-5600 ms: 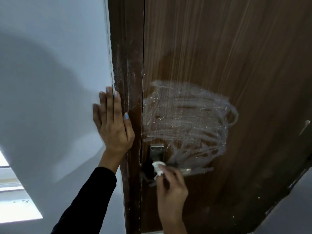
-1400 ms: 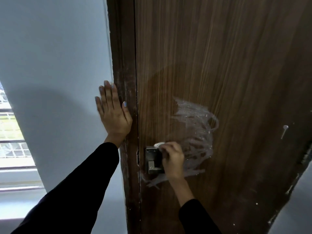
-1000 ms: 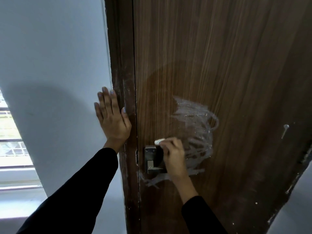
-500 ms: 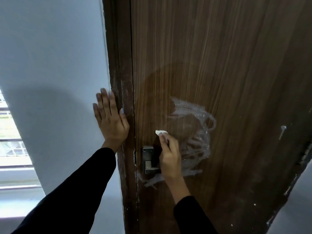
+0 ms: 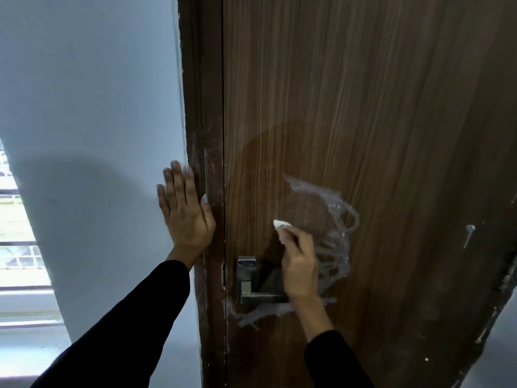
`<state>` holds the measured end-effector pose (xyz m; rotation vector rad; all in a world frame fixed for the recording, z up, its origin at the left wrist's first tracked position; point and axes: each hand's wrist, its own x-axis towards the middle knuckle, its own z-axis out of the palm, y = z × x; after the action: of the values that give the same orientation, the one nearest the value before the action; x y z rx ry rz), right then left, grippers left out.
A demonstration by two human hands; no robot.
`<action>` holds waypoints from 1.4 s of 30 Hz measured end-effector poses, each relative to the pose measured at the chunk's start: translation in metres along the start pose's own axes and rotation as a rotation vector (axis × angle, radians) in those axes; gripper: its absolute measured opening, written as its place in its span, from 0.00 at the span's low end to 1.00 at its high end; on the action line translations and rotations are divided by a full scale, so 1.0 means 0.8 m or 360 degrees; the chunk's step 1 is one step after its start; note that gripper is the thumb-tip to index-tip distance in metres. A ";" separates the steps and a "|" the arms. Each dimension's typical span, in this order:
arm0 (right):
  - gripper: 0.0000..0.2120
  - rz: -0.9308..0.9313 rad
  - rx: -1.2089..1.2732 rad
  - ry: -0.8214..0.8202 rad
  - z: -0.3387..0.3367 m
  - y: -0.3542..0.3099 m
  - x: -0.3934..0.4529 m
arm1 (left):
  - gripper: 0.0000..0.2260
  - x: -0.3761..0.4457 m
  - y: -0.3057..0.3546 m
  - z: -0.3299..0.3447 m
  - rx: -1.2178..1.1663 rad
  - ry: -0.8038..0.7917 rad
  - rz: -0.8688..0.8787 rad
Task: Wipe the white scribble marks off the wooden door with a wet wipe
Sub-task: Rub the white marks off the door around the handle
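A brown wooden door (image 5: 363, 107) fills the right of the head view. White scribble marks (image 5: 335, 236) cover a patch right of the handle, with a smear below it (image 5: 251, 315). A darker, damp-looking area lies left of and above the marks. My right hand (image 5: 299, 261) presses a small wadded white wet wipe (image 5: 281, 224) against the door, at the left edge of the marks. My left hand (image 5: 184, 211) lies flat with fingers spread on the wall beside the door frame (image 5: 202, 107).
A metal lever handle (image 5: 251, 281) sits just left of and below my right hand. A pale blue wall (image 5: 84, 93) is on the left, with a window (image 5: 19, 233) at the far left. A nail (image 5: 468, 235) sticks out of the door on the right.
The scribble patch has shrunk to its right part since the earliest frame. In the last second my right hand slid the wipe up from beside the handle and slightly right.
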<state>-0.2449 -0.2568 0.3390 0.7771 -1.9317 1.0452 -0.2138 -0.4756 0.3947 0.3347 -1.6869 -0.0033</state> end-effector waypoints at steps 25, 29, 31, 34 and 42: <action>0.07 0.1161 0.1538 0.0278 -0.027 -0.048 0.022 | 0.27 -0.001 0.003 -0.002 -0.0029 -0.0021 0.0011; 0.09 0.0902 0.1238 0.0341 -0.036 -0.047 0.030 | 0.27 -0.001 0.002 -0.002 -0.0037 -0.0009 0.0015; 0.13 0.0814 0.1054 0.0373 -0.040 -0.041 0.037 | 0.27 -0.001 0.002 -0.001 -0.0036 -0.0011 0.0014; 0.15 0.0769 0.0657 0.0561 -0.041 -0.028 0.048 | 0.26 -0.001 0.002 0.000 -0.0027 -0.0014 0.0011; 0.12 0.0352 0.0096 0.0574 -0.007 -0.025 0.038 | 0.27 -0.003 0.001 0.002 -0.0008 0.0017 0.0010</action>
<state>-0.2420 -0.2654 0.3747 0.3779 -1.7048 1.2850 -0.2155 -0.4749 0.3924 0.3247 -1.6773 -0.0011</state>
